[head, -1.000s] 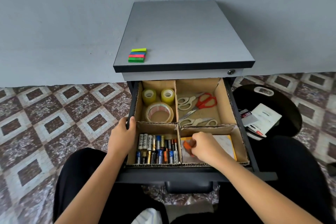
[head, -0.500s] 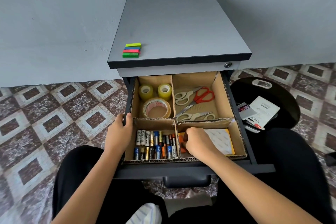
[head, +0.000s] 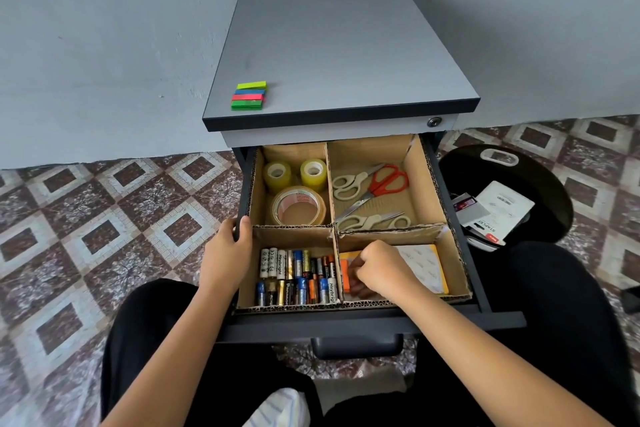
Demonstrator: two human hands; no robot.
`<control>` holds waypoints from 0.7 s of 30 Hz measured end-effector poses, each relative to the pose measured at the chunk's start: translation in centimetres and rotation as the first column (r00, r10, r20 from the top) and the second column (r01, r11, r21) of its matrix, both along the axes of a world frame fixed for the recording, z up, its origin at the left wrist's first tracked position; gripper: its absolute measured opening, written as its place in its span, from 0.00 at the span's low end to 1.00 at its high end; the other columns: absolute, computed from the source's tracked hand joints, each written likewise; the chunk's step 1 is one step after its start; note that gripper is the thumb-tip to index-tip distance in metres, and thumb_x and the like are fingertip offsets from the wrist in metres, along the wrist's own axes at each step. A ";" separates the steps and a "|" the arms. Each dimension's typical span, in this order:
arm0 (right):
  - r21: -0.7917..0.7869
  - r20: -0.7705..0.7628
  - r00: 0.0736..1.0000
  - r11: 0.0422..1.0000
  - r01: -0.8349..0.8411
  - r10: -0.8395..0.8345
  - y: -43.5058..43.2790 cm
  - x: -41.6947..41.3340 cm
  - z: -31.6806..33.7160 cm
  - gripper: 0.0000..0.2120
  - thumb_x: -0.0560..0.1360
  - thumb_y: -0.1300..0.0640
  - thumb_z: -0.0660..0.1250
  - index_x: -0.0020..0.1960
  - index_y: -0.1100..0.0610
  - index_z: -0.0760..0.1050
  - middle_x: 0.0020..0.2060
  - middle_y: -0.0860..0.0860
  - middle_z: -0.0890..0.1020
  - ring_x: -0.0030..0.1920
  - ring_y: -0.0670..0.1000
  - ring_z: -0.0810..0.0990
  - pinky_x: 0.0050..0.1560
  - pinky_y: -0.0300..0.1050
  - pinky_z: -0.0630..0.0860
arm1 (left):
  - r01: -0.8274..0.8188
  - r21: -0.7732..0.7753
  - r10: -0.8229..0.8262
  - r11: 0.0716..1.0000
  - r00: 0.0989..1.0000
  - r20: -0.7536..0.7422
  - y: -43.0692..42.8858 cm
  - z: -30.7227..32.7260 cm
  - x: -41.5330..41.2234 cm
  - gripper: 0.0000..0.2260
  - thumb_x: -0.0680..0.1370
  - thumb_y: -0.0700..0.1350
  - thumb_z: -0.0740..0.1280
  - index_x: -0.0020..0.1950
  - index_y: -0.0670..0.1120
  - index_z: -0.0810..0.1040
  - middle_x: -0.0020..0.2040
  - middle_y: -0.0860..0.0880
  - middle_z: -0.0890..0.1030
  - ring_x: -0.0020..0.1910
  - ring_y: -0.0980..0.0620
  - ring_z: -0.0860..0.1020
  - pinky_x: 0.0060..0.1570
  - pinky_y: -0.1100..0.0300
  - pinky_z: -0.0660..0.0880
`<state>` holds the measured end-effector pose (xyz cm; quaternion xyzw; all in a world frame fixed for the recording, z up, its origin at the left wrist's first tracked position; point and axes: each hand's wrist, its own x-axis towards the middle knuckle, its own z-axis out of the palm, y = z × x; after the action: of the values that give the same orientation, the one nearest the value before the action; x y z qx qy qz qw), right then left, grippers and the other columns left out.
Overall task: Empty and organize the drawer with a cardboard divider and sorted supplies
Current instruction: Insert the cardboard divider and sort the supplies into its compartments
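The open drawer (head: pixel 372 321) holds a cardboard divider (head: pixel 332 229) with four compartments. Tape rolls (head: pixel 298 208) lie back left, scissors (head: pixel 372 184) back right, several batteries (head: pixel 298 276) front left. A yellow sticky-note pad (head: pixel 424 267) lies front right. My right hand (head: pixel 379 269) is inside that front right compartment, fingers curled on an orange pad (head: pixel 344 274) standing against the divider wall. My left hand (head: pixel 228 250) grips the drawer's left edge.
A stack of coloured sticky flags (head: pixel 249 95) lies on the grey cabinet top (head: pixel 346 52). A black stool (head: pixel 502 198) at the right carries staple packs (head: pixel 495 215). Patterned tile floor surrounds the cabinet; my black-trousered legs flank the drawer.
My right hand has shifted slightly left and down in the front right compartment, pushing the orange pad against the divider wall. The left hand keeps its grip on the drawer edge.
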<state>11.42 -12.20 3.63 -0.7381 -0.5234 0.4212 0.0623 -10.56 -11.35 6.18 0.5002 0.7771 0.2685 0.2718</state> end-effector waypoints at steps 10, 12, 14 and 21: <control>0.075 -0.087 0.990 0.992 -0.100 0.107 -0.3 0.4 7.0 0.08 0.77 0.60 0.64 0.43 0.61 0.80 0.37 0.56 0.84 0.35 0.50 0.83 0.43 0.47 0.82 | 0.002 0.010 -0.001 1.000 1.000 -0.019 0.1 0.1 -0.1 0.18 0.81 0.56 0.53 0.61 0.45 0.72 0.45 0.44 0.80 0.43 0.46 0.77 0.38 0.55 0.68; 0.214 -0.035 0.984 0.963 -0.165 0.176 0.6 -0.2 10.0 0.07 0.77 0.59 0.65 0.44 0.59 0.80 0.35 0.52 0.83 0.34 0.49 0.83 0.40 0.45 0.82 | 0.001 0.016 -0.001 1.000 1.000 -0.004 0.1 0.3 -0.1 0.16 0.81 0.55 0.53 0.56 0.46 0.73 0.40 0.47 0.79 0.39 0.48 0.77 0.36 0.56 0.69; 0.380 0.083 0.955 0.877 -0.294 0.284 2.1 -1.1 13.0 0.09 0.77 0.57 0.63 0.44 0.59 0.81 0.33 0.42 0.78 0.36 0.48 0.82 0.39 0.40 0.81 | -0.001 0.020 0.001 1.000 1.000 0.014 0.1 0.4 -0.1 0.14 0.81 0.55 0.54 0.53 0.47 0.72 0.40 0.48 0.78 0.39 0.48 0.78 0.37 0.55 0.71; 0.695 0.233 0.880 0.563 -0.448 0.413 11.1 -5.6 17.9 0.09 0.78 0.59 0.62 0.53 0.60 0.80 0.49 0.53 0.82 0.47 0.49 0.79 0.48 0.39 0.74 | -0.006 0.034 0.005 0.999 1.000 0.027 -0.2 0.8 0.4 0.08 0.81 0.54 0.55 0.51 0.52 0.68 0.39 0.54 0.76 0.37 0.58 0.74 0.35 0.59 0.68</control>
<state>5.82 -1.08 21.52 -0.5090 -0.8117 0.1627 0.2356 -10.19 -11.51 7.00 0.4991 0.7701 0.2890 0.2728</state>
